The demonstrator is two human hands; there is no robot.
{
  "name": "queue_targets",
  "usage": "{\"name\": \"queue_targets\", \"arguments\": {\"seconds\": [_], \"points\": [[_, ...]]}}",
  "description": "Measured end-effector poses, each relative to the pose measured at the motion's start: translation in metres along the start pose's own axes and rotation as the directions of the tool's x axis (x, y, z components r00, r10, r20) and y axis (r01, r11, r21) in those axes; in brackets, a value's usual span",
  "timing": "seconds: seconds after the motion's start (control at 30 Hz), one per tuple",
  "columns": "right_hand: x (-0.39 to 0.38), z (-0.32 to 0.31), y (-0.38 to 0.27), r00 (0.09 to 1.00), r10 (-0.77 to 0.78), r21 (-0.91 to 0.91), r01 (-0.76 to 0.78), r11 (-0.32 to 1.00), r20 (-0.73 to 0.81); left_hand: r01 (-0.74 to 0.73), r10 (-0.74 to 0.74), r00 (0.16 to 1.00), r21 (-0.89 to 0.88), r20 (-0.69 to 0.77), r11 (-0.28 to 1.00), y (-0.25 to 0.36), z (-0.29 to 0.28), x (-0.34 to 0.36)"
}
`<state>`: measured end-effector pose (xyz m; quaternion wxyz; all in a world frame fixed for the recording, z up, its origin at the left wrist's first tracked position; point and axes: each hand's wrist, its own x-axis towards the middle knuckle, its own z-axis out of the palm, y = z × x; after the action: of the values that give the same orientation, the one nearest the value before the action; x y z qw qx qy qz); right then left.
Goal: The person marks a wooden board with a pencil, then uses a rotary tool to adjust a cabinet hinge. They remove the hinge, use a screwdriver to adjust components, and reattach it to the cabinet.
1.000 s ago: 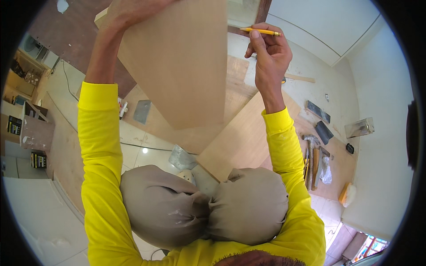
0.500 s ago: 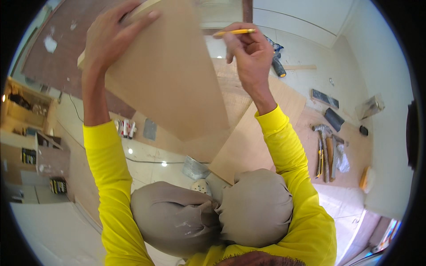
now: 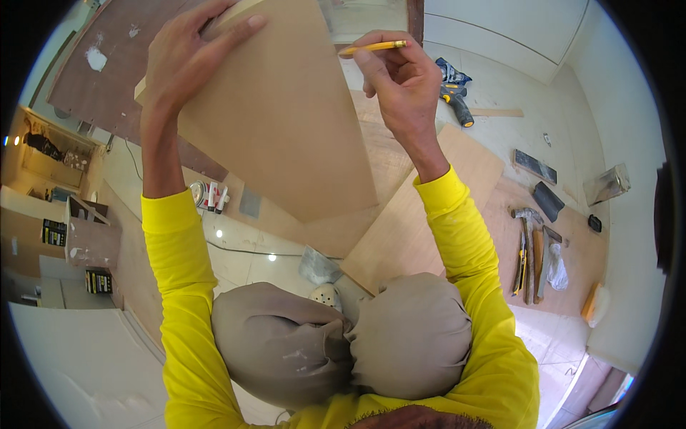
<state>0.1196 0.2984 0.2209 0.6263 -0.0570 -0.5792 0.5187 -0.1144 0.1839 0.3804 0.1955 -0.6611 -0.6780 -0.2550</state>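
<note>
A tan wooden board (image 3: 286, 121) is tilted up in front of me at the upper left. My left hand (image 3: 189, 64) grips its far left edge, thumb lying across the face and fingers behind. At the board's right, my right hand (image 3: 404, 82) pinches a yellow pencil (image 3: 375, 47) between thumb and fingers. The pencil lies almost level, its tip pointing left toward the board's right edge; whether it touches cannot be told. Below, another wooden board (image 3: 400, 222) lies flat, running from near my knees toward the upper right.
At the right lie a claw hammer (image 3: 529, 250), a yellow cutter knife (image 3: 520, 268) and a grey sanding block (image 3: 534, 166). A cordless drill (image 3: 457, 102) rests farther off. A cable (image 3: 243, 250) crosses the tiled floor beyond my knees. White tubes (image 3: 216, 198) stand left of the raised board.
The view has shifted slightly, so the surroundings sit a little lower and mostly farther right. My left hand still holds the board and my right hand the pencil.
</note>
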Motion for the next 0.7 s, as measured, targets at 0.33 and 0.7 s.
{"name": "queue_targets", "arguments": {"seconds": [0.33, 0.7], "points": [[0.001, -0.001, 0.001, 0.999, -0.039, -0.076, 0.039, 0.996, 0.01, -0.009, 0.012, 0.999, 0.059, -0.048, 0.998, 0.017, 0.001, -0.006], [0.001, -0.001, 0.003, 0.996, -0.084, -0.138, 0.087, 0.987, 0.032, 0.005, -0.005, 1.0, 0.012, -0.016, 1.0, 0.015, 0.0, -0.003]]}}
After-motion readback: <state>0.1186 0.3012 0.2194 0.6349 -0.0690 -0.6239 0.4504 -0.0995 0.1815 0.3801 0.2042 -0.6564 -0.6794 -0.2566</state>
